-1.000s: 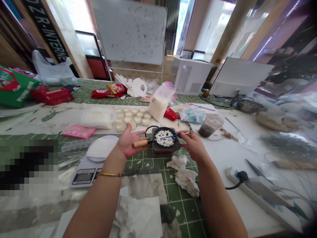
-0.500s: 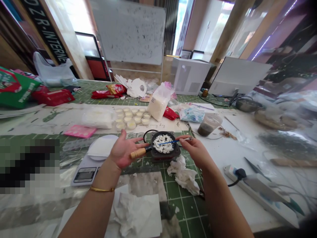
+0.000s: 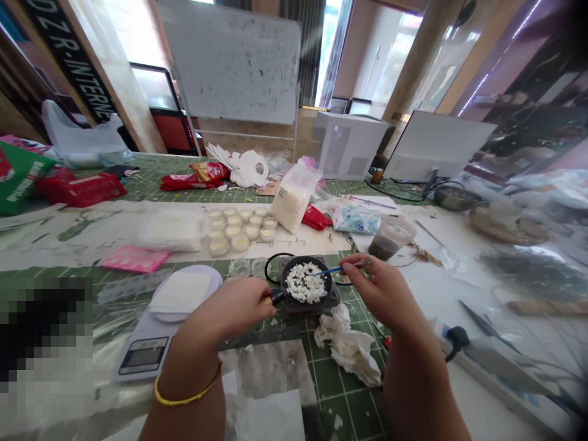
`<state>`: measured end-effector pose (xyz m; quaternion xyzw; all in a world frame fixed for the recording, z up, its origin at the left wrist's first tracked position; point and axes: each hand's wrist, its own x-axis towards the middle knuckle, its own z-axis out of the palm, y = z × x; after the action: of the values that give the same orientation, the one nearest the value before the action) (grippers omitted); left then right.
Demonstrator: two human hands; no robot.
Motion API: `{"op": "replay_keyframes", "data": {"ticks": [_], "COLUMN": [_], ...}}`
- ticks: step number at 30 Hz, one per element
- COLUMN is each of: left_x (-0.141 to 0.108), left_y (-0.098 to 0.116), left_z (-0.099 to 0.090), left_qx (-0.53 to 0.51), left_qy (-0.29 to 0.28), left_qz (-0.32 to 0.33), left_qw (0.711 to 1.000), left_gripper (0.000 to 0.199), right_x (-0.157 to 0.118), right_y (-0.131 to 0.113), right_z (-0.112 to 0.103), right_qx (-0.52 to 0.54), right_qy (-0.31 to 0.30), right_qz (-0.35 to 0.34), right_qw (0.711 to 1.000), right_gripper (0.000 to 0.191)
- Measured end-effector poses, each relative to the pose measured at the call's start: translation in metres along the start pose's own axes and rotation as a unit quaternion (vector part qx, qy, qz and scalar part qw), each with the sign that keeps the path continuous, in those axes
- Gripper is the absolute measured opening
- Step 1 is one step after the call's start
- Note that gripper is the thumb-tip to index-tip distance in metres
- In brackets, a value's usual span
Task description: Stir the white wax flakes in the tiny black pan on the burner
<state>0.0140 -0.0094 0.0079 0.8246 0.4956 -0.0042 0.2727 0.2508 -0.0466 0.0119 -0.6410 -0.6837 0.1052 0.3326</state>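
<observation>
A small black pan (image 3: pixel 307 280) holding white chunks (image 3: pixel 301 286) sits on a dark square hot plate (image 3: pixel 331 299). My left hand (image 3: pixel 245 304) is closed around the pan's wooden handle, left of the pan. At the pan's right side my right hand (image 3: pixel 374 280) pinches a thin blue stick (image 3: pixel 328 271), whose far end reaches in among the chunks. Crumpled white tissue (image 3: pixel 351 346) lies just below the hot plate. To the left is a white kitchen scale (image 3: pixel 142 358) with a white sheet on its round top.
Several small cups of pale wax-like material (image 3: pixel 239 243) stand behind the pan, beside an upright bag of white grains (image 3: pixel 294 199). A plastic cup with dark contents (image 3: pixel 390 237) is at the right. A power strip (image 3: pixel 487 367) with a black plug lies near my right forearm.
My left hand has turned over from open, palm up, and taken hold of the pan handle. My right hand still holds the stick. The view has shifted slightly.
</observation>
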Motion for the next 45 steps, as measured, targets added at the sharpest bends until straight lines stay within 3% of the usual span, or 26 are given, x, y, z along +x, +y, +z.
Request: {"op": "replay_keyframes", "data": {"ticks": [3,8,15,19,22,25,27,28,30,31,32,33,35,37,41,45], "left_x": [0.005,0.011,0.012,0.015,0.013,-0.002,-0.018,-0.025,-0.031,-0.029,-0.024,-0.016,0.005,0.026,0.046,0.031], "left_y": [-0.005,-0.012,-0.01,-0.009,-0.013,-0.008,0.007,0.018,0.045,0.06,0.073,0.085,0.102,0.108,0.103,0.101], "left_z": [0.002,0.005,0.005,0.004,0.002,0.0,0.004,0.01,0.031,0.047,0.064,0.082,0.116,0.138,0.144,0.139], "left_qx": [0.018,0.009,0.03,0.04,0.043,0.054,0.054,0.045,0.023,0.041,0.075,0.114,0.176,0.186,0.146,0.133], "left_qy": [0.013,0.012,-0.006,-0.016,-0.021,0.079,0.16,0.173,0.057,-0.011,-0.042,-0.031,0.032,0.027,-0.018,-0.057], "left_qz": [-0.007,-0.013,-0.03,-0.034,-0.04,-0.04,0.0,0.039,0.166,0.226,0.263,0.271,0.215,0.154,0.16,0.23], "left_qw": [1.0,1.0,0.999,0.999,0.998,0.995,0.986,0.983,0.984,0.973,0.961,0.955,0.96,0.97,0.976,0.962], "left_gripper": [0.022,0.022,0.023,0.025,0.027,0.029,0.033,0.034,0.031,0.03,0.027,0.024,0.041,0.053,0.028,0.022], "right_x": [-0.001,-0.003,-0.009,-0.004,0.001,0.011,0.018,0.022,0.028,0.03,0.031,0.032,0.033,0.034,0.035,0.035], "right_y": [0.001,-0.003,-0.001,0.0,-0.009,-0.027,-0.039,-0.043,-0.05,-0.051,-0.052,-0.053,-0.053,-0.054,-0.055,-0.053], "right_z": [-0.001,-0.002,-0.006,-0.008,-0.022,-0.037,-0.042,-0.043,-0.043,-0.042,-0.042,-0.043,-0.046,-0.049,-0.05,-0.043], "right_qx": [-0.025,-0.033,-0.001,-0.014,-0.015,-0.032,-0.057,-0.071,-0.1,-0.112,-0.124,-0.135,-0.152,-0.163,-0.166,-0.154], "right_qy": [0.034,-0.045,-0.084,-0.06,-0.037,-0.015,-0.024,-0.037,-0.072,-0.091,-0.11,-0.127,-0.149,-0.155,-0.155,-0.162], "right_qz": [0.001,-0.026,-0.025,0.003,0.01,-0.019,-0.046,-0.057,-0.069,-0.072,-0.072,-0.07,-0.067,-0.064,-0.069,-0.068], "right_qw": [0.999,0.998,0.996,0.998,0.999,0.999,0.997,0.995,0.99,0.987,0.984,0.98,0.975,0.972,0.971,0.972], "right_gripper": [0.023,0.023,0.023,0.023,0.022,0.02,0.02,0.02,0.021,0.021,0.021,0.022,0.022,0.023,0.023,0.024]}}
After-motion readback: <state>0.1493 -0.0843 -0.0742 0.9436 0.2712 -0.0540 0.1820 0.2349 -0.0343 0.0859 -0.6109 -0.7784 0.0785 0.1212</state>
